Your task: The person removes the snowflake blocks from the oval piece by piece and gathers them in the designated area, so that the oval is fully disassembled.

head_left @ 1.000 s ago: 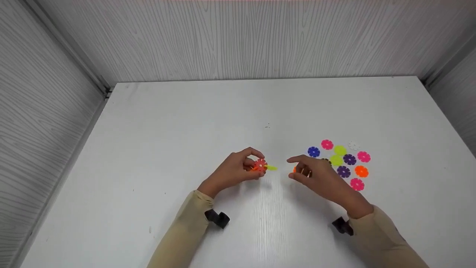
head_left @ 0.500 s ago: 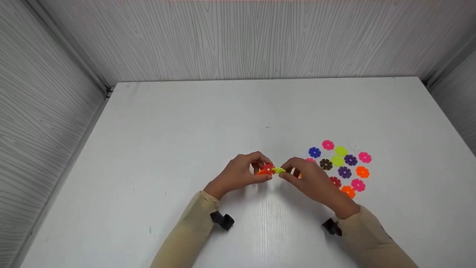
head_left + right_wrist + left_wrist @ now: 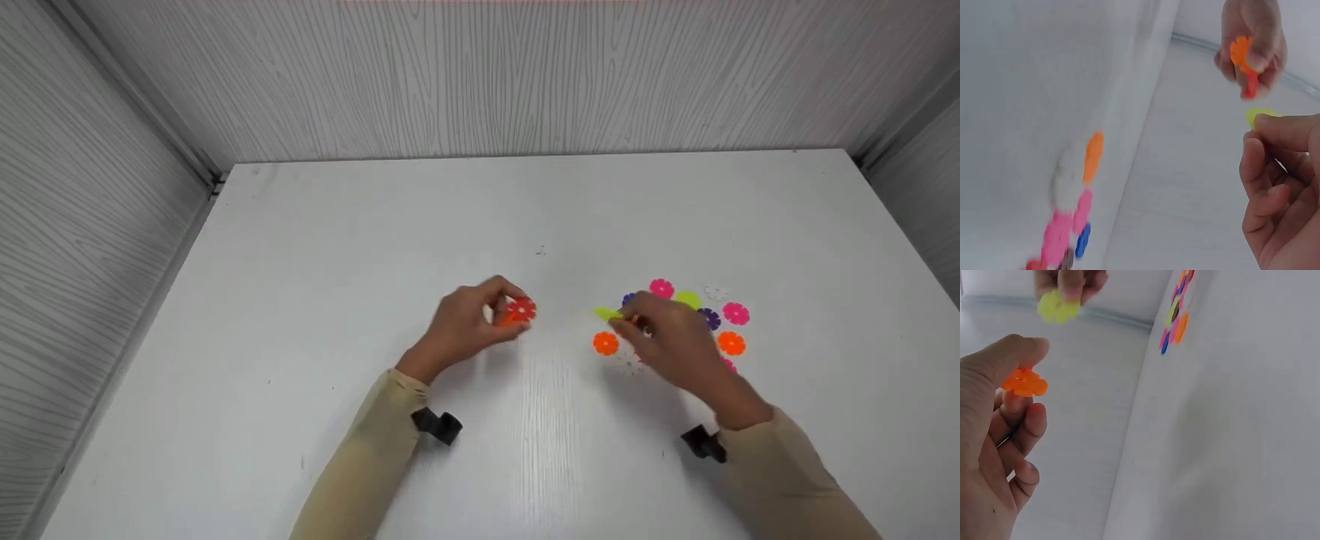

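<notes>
My left hand [image 3: 463, 330] pinches a red notched flower disc [image 3: 523, 309] joined to an orange flower disc [image 3: 1023, 383] between thumb and fingers, above the table. The two discs stand at an angle to each other in the right wrist view. To the right, my right hand [image 3: 675, 345] pinches a yellow-green flower disc [image 3: 606, 313] by its edge. That disc is apart from the red and orange pair. Beneath the right hand lie several loose discs, partly hidden by it.
Loose flower discs lie on the white table [image 3: 375, 247]: an orange disc [image 3: 605, 343], a pink disc [image 3: 661, 288], a purple disc [image 3: 709, 319], a clear disc [image 3: 717, 291] and several more. A grey wood-grain panel [image 3: 480, 82] stands behind the table.
The right hand has taken hold of the yellow-green disc, which was joined to the left hand's discs, and moved it away to the right. The left hand has shifted slightly left and up.
</notes>
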A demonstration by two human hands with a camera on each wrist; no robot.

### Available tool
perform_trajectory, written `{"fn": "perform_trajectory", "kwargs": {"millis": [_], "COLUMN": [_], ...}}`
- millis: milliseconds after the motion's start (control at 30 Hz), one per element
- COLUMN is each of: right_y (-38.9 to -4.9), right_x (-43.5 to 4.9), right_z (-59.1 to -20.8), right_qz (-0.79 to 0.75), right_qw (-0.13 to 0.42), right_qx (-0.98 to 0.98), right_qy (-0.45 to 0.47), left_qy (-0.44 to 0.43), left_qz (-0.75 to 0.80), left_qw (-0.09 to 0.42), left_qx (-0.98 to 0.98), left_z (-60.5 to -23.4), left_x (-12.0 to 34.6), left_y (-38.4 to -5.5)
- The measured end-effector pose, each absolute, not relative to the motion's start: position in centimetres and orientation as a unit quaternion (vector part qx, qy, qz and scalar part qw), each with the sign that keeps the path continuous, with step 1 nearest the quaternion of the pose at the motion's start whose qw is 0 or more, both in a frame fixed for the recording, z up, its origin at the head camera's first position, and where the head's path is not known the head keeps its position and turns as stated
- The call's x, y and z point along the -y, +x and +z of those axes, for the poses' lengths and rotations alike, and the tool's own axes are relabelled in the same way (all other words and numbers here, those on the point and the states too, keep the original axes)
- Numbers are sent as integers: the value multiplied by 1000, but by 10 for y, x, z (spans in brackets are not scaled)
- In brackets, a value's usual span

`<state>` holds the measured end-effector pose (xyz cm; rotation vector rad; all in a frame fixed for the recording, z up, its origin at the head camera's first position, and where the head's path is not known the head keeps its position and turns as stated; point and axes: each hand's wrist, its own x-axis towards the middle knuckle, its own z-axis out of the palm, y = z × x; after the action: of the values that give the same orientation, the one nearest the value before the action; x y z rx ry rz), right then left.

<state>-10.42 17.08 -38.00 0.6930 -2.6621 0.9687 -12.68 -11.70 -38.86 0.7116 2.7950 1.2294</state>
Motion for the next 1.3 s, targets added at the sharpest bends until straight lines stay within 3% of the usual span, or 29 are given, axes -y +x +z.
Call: {"fn": "perform_trajectory", "kwargs": {"millis": [67, 200, 433, 667, 767, 1300], "right_y": [-105, -102, -98, -98, -99, -98], "right_x": [-199, -244, -242, -240, -241, -237], "right_z": [-377, -374, -378, -388, -391, -402], "right_qz": [343, 351, 362, 355, 355, 327], "right_qw": [103, 53, 2, -143, -182, -246], "right_qx": [916, 929, 924, 913, 905, 897], "right_qy": [182, 102, 123, 140, 148, 165], "left_qy": [175, 111, 125, 129, 128, 153], "left_qz": [401, 426, 457, 461, 457, 428], "left_qw": [-8, 18, 44, 99, 122, 150], "left_qx": [-899, -898, -880, -872, -872, -878], "left_z": [-389, -393, -403, -404, -405, -403], "left_x": [139, 173, 172, 165, 162, 151], "left_y": [-126, -123, -123, -123, -124, -121]}}
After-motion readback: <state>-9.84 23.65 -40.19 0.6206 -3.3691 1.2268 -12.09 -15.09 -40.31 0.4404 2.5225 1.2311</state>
